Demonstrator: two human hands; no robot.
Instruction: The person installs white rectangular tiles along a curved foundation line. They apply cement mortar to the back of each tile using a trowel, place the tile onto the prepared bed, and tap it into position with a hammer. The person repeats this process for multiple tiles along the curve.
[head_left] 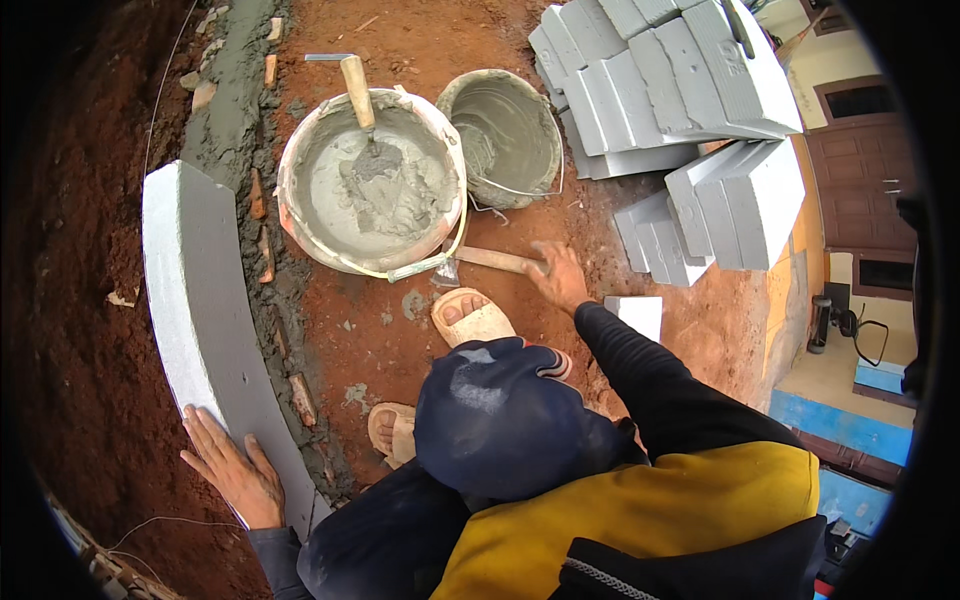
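Observation:
My left hand [237,468] lies flat, fingers stretched, on the near end of a long row of light grey lightweight block [235,320]. My right hand [560,275] is closed round the end of a wooden handle [497,260]. This tool has a flared metal head, partly hidden by the bucket's handle, so I cannot tell whether it is a hammer or a hatchet. Just beyond it stands a large bucket [283,190] of wet grey mortar [400,200]. A trowel [357,90] sticks in the mortar, its wooden grip over the far rim.
A second mortar-smeared bucket [540,130] stands right of the first. Stacked grey blocks [690,80] are at the far right, and a small block piece [637,316] lies near my right forearm. A mortar strip with brick pieces [268,250] runs along the block row.

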